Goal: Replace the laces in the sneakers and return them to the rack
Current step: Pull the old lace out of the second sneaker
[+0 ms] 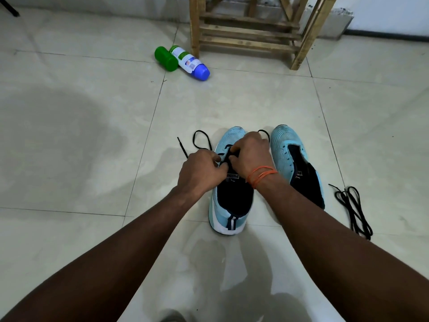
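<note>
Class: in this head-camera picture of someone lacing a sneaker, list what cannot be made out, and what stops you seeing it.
Head view:
- Which holes the lace passes through on the sneaker being laced: covered by the left hand and right hand gripping it.
- rack: upper part cut off by the top edge.
- white bottle: label wording too small.
- other sneaker: part of its heel, behind the right forearm.
</note>
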